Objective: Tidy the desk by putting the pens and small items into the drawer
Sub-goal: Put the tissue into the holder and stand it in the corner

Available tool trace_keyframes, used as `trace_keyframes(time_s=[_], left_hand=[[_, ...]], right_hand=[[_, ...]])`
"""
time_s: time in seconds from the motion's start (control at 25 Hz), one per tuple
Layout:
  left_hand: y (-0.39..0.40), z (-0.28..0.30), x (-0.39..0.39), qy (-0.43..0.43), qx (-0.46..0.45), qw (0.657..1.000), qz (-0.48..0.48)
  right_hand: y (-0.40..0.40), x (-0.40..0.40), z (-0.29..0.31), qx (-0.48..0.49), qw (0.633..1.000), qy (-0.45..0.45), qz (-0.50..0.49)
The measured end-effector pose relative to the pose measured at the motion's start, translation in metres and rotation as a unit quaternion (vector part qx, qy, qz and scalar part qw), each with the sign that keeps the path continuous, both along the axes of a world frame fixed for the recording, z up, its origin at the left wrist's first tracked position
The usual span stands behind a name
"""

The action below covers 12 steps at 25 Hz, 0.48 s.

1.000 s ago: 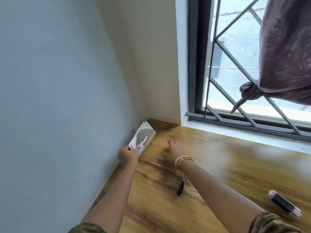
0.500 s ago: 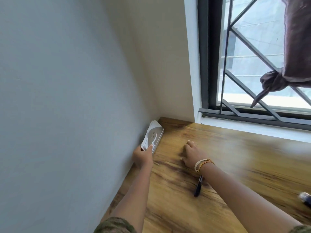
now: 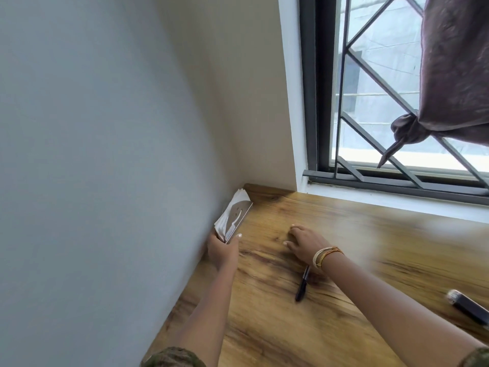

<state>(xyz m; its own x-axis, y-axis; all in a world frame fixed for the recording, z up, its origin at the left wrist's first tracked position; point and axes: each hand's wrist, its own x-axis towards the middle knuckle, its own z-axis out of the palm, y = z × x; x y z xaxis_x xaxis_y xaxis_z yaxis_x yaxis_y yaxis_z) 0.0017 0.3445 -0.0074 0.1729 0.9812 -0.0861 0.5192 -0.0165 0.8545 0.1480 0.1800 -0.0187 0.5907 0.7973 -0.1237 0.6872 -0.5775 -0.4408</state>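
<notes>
Since the earlier frames the view has swung sideways and back, while both hands sit much as they did at the far-left corner of the table. The left hand is closed on the near end of a booklet, which stands on edge against the wall, long axis running along the wall toward the corner. The right hand lies flat on the wood, fingers spread, holding nothing.

Task items in view:
- Pen — black, lying on the table, its upper end hidden under the right wrist. Its long axis runs roughly toward and away from the person, tilted slightly right at the far end.
- Dark cylinder — near the right edge of the view, well apart from both hands; blurred, type uncertain.

No drawer is visible.

The pen lies behind the right hand, on the person's side of it — that hand is the nearer one. Judged from this layout, it would need to draw back toward the body and close across the pen's barrel.
</notes>
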Motion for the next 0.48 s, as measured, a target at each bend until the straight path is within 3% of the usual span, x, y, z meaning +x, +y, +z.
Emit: trace_keyframes(time_s=[0.2, 0.48], left_hand=[[-0.028, 0.001, -0.006, 0.01, 0.001, 1.0, 0.005], [-0.095, -0.001, -0.013, 0.147, 0.009, 0.988, -0.046]], right_hand=[[-0.052, -0.013, 0.004, 0.057, 0.997, -0.012, -0.04], [-0.133, -0.045, 0.008, 0.113, 0.985, -0.073, -0.107]])
